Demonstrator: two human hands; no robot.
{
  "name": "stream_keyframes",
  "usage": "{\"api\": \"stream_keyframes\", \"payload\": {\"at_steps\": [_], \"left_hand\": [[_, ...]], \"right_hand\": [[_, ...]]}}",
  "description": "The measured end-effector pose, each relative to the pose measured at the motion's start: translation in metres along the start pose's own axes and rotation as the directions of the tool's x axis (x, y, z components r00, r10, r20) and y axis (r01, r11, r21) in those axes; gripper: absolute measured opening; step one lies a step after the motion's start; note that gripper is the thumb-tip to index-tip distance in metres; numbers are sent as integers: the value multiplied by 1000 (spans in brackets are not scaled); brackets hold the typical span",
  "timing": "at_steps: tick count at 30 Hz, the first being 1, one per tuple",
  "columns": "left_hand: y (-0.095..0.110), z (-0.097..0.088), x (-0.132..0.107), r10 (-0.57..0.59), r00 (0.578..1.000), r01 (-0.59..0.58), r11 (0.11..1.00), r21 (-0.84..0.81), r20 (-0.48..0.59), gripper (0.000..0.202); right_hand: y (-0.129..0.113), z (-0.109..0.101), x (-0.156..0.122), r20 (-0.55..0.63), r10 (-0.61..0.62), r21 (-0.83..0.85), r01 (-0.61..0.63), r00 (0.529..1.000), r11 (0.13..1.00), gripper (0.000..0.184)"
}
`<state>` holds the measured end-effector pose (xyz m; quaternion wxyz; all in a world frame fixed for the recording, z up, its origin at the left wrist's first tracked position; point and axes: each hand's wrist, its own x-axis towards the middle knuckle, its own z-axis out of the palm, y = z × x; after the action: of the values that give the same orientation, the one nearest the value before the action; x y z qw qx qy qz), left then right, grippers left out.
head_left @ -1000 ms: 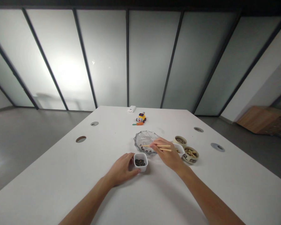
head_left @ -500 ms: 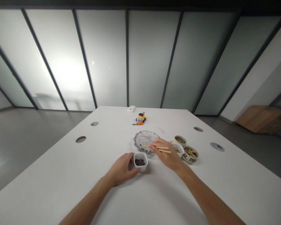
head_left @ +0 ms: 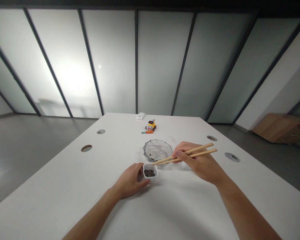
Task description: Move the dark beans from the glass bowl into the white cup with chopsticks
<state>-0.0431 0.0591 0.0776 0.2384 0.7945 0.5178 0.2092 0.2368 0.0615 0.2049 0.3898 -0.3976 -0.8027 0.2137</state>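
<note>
My left hand [head_left: 130, 180] curls its thumb and fingers around a small square white bowl [head_left: 152, 179] on the table. Inside it lie several small dark beans [head_left: 149, 173]. A pair of wooden chopsticks [head_left: 205, 147] is gripped in my right hand [head_left: 200, 163]. Their tips point left over the far right rim of the white bowl; whether anything sits between them is too small to make out. Just beyond stands a clear scalloped glass bowl [head_left: 145, 149], with a few dark bits near its front edge.
Behind my right hand, part of another white bowl [head_left: 186, 166] shows. A yellow toy vehicle [head_left: 151, 125], an orange-handled toy [head_left: 148, 132] and a white box-like object [head_left: 140, 116] stand farther back. The white table [head_left: 65, 186] has round holes near both sides.
My right hand has shifted right, and the chopstick tips have come from the glass bowl to the small white bowl's rim. The hand now covers the patterned cups. My left hand stays put.
</note>
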Motion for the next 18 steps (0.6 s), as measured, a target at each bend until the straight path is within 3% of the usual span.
{"api": "stream_keyframes", "payload": {"at_steps": [5,11,18], "left_hand": [[0,0,-1,15,1000,-15,1000,-4,-17,27],[-3,2,-1,26,999,-26,1000,13,-23,30],[-4,4,-1,48,998,-48,999,13,-41,30]], "right_hand": [[21,25,4,-170,-96,-47,89,981,995,35],[61,72,6,-91,-72,53,77,993,996,29],[67,84,1,-67,-84,72,89,994,993,33]]}}
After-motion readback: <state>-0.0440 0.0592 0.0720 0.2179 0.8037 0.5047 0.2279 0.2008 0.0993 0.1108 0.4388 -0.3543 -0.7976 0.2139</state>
